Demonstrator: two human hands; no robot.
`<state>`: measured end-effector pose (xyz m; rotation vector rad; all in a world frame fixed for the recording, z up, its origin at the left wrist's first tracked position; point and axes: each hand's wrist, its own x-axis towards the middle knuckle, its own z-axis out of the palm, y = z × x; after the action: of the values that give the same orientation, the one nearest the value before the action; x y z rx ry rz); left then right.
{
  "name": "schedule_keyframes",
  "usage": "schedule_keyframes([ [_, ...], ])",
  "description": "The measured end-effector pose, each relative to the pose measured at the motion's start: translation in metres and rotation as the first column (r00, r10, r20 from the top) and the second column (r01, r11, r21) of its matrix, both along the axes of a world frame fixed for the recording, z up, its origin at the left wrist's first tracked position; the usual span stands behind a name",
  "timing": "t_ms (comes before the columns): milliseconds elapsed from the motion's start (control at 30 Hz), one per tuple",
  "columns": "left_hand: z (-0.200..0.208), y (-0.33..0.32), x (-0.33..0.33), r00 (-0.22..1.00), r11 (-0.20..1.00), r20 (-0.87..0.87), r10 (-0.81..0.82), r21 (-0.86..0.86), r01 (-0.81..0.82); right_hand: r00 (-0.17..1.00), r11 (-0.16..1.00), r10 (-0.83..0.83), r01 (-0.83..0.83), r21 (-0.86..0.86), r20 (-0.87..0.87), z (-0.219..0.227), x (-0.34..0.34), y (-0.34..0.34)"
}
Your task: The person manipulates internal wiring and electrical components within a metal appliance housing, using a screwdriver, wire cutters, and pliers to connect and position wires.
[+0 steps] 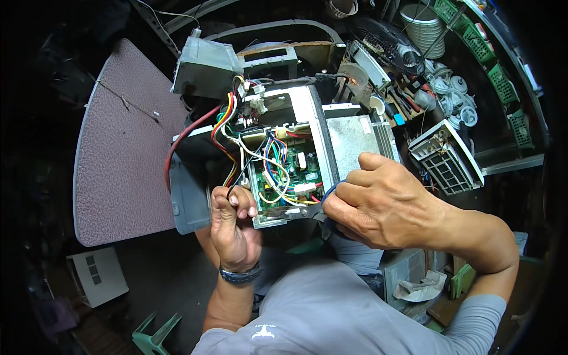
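Observation:
My left hand (234,228) is closed, thumb and fingertips pinching a thin black wire (241,174) beside the near left corner of the open metal unit. In my right hand (378,204) are blue-handled pliers (305,212). Their metal head points left along the unit's near edge, towards the left fingertips; whether the jaws touch anything, I cannot tell. Between the hands lies a green circuit board (302,163), crossed by coloured wires and white connectors (305,189). A bundle of red, yellow and white wires (223,133) runs from the board's side up to a grey metal box (207,68).
A pink-grey speckled panel (127,160) stands at the left. Behind the unit are a black fan (393,44) and a ribbed white cylinder (423,29). White plastic parts (455,97), a white grille frame (447,157) and green baskets (478,42) crowd the right. A green stool (155,338) sits lower left.

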<state>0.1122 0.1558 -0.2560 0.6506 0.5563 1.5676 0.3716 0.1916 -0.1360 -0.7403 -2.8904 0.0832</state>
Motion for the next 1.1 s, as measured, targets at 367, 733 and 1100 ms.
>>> schedule_keyframes([
  [367,-0.001,0.003,-0.001,0.996,1.000,0.093,0.010,-0.020,-0.008,1.000,0.995,0.005,-0.003,0.101,-0.014,0.004,-0.001,-0.010],
  [733,0.009,-0.004,-0.002,0.982,0.999,-0.182,0.042,0.011,-0.041,0.993,0.990,-0.110,0.113,-0.082,0.042,0.018,-0.008,-0.001],
  [1100,0.012,-0.009,-0.010,0.474,0.922,-0.799,0.369,0.378,-0.080,0.987,0.986,-0.127,0.136,-0.095,0.097,0.020,-0.013,-0.013],
])
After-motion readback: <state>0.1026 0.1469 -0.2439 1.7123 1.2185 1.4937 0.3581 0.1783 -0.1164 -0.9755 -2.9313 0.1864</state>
